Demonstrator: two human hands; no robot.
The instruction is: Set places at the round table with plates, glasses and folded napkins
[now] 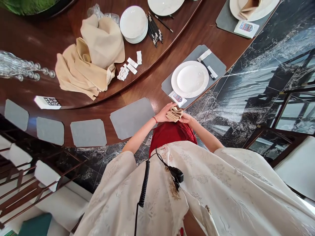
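Between my hands is a beige cloth napkin (174,113), gathered into a narrow bundle of pleats. My left hand (166,113) closes on its left side, and my right hand (186,118) grips its right end. Both are at the table edge, close to my red skirt. Just beyond them lies a place setting: a small white plate (192,77) on a larger white plate (176,78), over a grey placemat (167,86). A printed packet (178,99) sits at its near corner. Black chopsticks (208,69) rest along its right side.
A raised round wooden turntable carries loose beige napkins (103,41), stacked small plates (133,23), several chopsticks (154,30), white rests (132,65) and a glass ornament (22,65). Bare grey placemats (133,116) line the rim leftward. Chairs (46,173) stand at the lower left.
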